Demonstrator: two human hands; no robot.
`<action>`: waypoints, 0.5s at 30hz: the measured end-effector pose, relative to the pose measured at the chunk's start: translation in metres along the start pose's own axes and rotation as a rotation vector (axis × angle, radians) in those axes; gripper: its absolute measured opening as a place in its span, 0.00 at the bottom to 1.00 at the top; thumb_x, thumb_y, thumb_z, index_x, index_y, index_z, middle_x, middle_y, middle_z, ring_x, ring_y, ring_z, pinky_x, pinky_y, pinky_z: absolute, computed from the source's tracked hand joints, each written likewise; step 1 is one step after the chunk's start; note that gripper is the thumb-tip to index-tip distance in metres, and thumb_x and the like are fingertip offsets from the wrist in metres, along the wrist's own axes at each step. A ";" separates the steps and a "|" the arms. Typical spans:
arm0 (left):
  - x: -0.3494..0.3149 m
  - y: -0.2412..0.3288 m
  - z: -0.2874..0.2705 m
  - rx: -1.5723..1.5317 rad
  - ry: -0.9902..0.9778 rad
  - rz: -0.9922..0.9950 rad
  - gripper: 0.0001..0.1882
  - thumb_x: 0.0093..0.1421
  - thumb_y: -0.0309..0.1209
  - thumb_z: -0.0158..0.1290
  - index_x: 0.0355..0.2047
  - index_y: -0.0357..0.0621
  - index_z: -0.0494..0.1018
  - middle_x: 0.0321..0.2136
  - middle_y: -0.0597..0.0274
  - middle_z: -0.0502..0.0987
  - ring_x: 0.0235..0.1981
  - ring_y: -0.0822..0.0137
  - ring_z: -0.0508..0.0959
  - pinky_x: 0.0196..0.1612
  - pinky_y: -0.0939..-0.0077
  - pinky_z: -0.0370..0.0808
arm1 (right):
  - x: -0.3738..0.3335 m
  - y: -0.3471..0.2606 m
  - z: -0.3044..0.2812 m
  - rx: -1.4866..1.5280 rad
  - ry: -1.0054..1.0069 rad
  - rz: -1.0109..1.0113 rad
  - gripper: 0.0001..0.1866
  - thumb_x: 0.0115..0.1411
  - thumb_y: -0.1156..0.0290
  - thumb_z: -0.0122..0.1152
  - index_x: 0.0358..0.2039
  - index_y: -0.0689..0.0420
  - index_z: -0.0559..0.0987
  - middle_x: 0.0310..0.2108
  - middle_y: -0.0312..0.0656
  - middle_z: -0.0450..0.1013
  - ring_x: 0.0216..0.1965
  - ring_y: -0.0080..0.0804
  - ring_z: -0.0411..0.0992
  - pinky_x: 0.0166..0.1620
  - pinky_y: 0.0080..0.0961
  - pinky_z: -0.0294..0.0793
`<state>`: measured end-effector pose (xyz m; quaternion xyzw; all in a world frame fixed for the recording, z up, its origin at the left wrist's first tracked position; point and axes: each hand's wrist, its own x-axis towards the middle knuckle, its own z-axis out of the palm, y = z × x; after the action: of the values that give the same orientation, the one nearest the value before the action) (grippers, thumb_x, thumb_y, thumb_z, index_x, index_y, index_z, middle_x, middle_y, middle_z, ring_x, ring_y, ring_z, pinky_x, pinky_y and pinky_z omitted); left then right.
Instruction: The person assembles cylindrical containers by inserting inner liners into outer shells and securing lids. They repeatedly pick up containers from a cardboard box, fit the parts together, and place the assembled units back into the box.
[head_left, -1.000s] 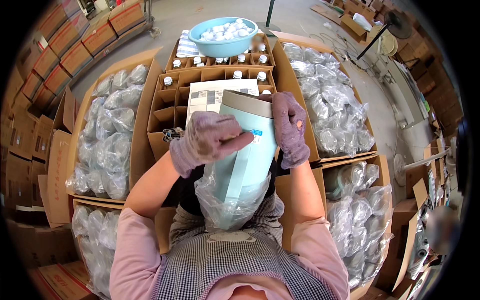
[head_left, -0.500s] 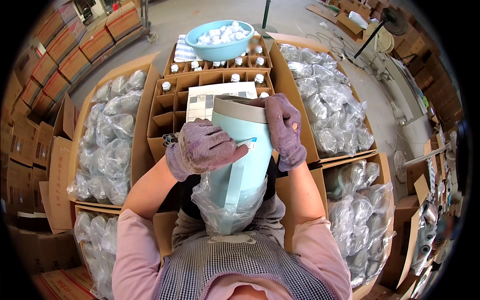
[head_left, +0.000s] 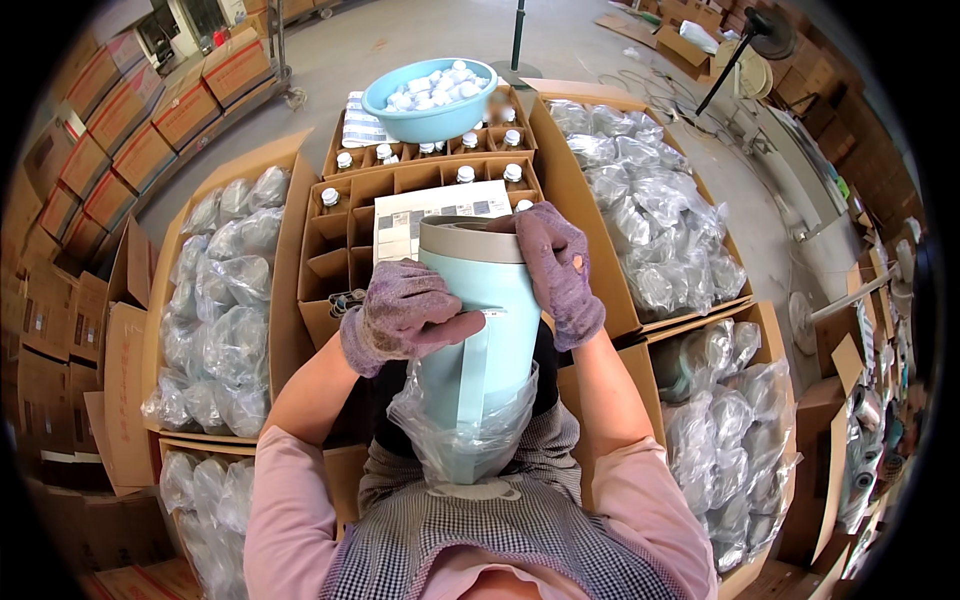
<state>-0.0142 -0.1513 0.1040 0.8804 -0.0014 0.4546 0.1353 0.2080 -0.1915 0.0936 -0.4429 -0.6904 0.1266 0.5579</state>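
A tall light blue thermos jug [head_left: 495, 290] with a grey rim and a long handle [head_left: 470, 375] stands tilted in front of my body. Crumpled clear plastic bag [head_left: 505, 435] wraps its lower part. My right hand [head_left: 555, 270], in a purple-grey glove, grips the rim with fingers reaching inside the mouth. Gloved too, my left hand [head_left: 410, 315] is closed at the jug's left side, a digit pressed near the top of the handle beside a small label [head_left: 494, 313]. Its fingertips are partly hidden.
Ahead stands a divided carton [head_left: 325, 240] with silver-topped bottles and a sheet of labels [head_left: 395, 225]. Beyond it, a blue basin [head_left: 430, 125] holds white pieces. Open cartons of plastic-wrapped items [head_left: 235, 270] [head_left: 650, 210] flank me. Stacked boxes [head_left: 185, 105] stand far left, a fan [head_left: 768, 38] far right.
The jug has come slightly down and left, tilting less to the side. Both hands moved along with it. The small label, earlier facing up with a blue part, now shows only as a thin strip.
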 end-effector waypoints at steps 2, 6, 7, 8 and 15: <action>-0.002 -0.003 0.000 -0.025 0.010 -0.004 0.16 0.39 0.21 0.71 0.22 0.44 0.72 0.14 0.62 0.70 0.16 0.58 0.74 0.20 0.68 0.69 | 0.000 -0.003 0.000 -0.049 -0.021 0.041 0.16 0.66 0.68 0.46 0.35 0.63 0.82 0.30 0.47 0.77 0.34 0.40 0.71 0.42 0.32 0.70; -0.004 -0.003 0.000 0.008 0.019 0.053 0.17 0.39 0.24 0.72 0.22 0.45 0.71 0.15 0.64 0.70 0.16 0.60 0.73 0.20 0.69 0.68 | 0.002 -0.006 0.001 -0.079 -0.038 0.050 0.20 0.68 0.65 0.44 0.34 0.63 0.83 0.32 0.46 0.78 0.36 0.37 0.72 0.43 0.31 0.71; -0.003 -0.002 0.000 0.029 0.026 0.081 0.17 0.39 0.25 0.72 0.22 0.45 0.71 0.15 0.65 0.70 0.16 0.61 0.73 0.20 0.70 0.68 | 0.002 -0.008 0.001 -0.060 -0.038 0.068 0.20 0.68 0.65 0.44 0.34 0.64 0.83 0.32 0.46 0.78 0.36 0.37 0.72 0.44 0.31 0.71; -0.003 0.003 -0.001 0.114 0.004 0.097 0.17 0.39 0.26 0.72 0.22 0.46 0.71 0.15 0.66 0.69 0.15 0.63 0.72 0.19 0.71 0.66 | 0.003 -0.010 0.002 -0.040 -0.038 0.086 0.20 0.68 0.65 0.44 0.34 0.64 0.83 0.32 0.46 0.78 0.36 0.37 0.72 0.44 0.30 0.71; -0.003 0.027 -0.011 0.393 -0.018 0.162 0.18 0.40 0.33 0.72 0.22 0.50 0.71 0.16 0.72 0.65 0.15 0.70 0.69 0.18 0.75 0.63 | 0.008 -0.021 0.009 0.050 -0.033 0.035 0.13 0.66 0.70 0.48 0.34 0.61 0.81 0.30 0.48 0.78 0.35 0.43 0.75 0.48 0.36 0.70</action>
<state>-0.0279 -0.1751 0.1141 0.8909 0.0153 0.4476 -0.0759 0.1902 -0.1941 0.1099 -0.4388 -0.6880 0.1609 0.5552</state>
